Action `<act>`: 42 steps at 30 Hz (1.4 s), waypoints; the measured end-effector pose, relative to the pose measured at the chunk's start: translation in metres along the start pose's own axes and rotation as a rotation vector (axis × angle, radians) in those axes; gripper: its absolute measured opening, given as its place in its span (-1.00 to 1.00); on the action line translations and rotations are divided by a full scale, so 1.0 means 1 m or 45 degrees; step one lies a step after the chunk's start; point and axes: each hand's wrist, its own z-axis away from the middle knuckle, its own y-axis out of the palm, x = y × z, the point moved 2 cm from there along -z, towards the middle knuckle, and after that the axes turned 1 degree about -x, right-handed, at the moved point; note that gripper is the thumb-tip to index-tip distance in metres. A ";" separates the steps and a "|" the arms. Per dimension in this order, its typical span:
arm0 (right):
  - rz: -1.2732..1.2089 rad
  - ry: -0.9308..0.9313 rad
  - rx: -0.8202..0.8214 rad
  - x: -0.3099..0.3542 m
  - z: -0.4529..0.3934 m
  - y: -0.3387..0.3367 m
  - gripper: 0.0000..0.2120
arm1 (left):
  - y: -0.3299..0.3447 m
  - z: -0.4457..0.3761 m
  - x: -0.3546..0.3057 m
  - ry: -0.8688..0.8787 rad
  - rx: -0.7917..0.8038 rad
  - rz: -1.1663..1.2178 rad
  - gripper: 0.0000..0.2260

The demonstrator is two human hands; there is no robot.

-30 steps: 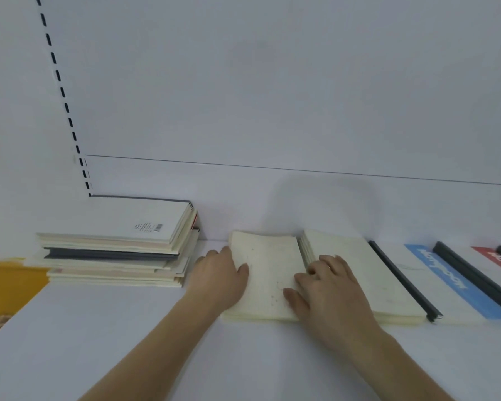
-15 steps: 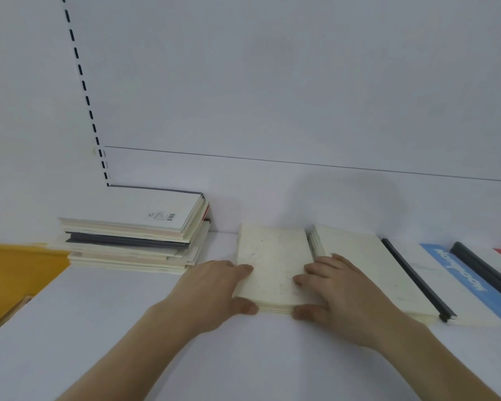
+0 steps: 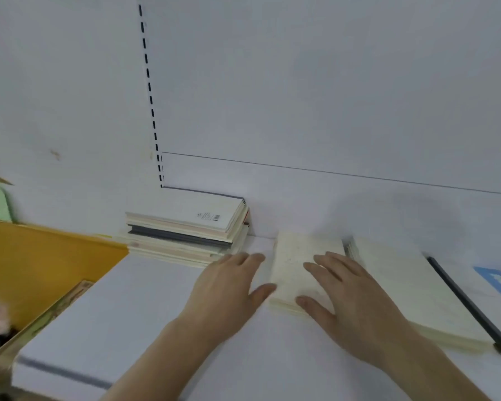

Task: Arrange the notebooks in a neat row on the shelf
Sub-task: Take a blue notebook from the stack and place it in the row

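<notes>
Nothing is gripped: both hands are flat with fingers spread. Right hand (image 3: 356,296) is pressed on top of the cream notebook (image 3: 297,264), its thumb at the near edge, while the left hand (image 3: 229,287) lies on the shelf (image 3: 156,314) with its thumb touching the notebook's left side. That notebook lies flat, long axis running from the shelf front toward the back wall, just beside the next notebook (image 3: 402,287) in the row. Squaring up appears to be the step in hand. Next, one notebook would probably need to be taken from the stack (image 3: 185,230) on the left and laid parallel.
</notes>
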 end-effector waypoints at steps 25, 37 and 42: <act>0.161 0.139 -0.516 0.154 -0.120 -0.030 -0.81 | -0.067 0.014 0.145 -0.043 -0.668 0.358 -0.48; -1.367 0.557 -0.509 0.167 -0.107 -0.064 -0.78 | -0.072 -0.005 0.145 -0.563 -0.377 2.006 -0.62; -1.174 0.448 -0.266 0.161 -0.124 -0.039 -0.79 | -0.077 0.005 0.147 -0.583 -0.352 2.231 -0.66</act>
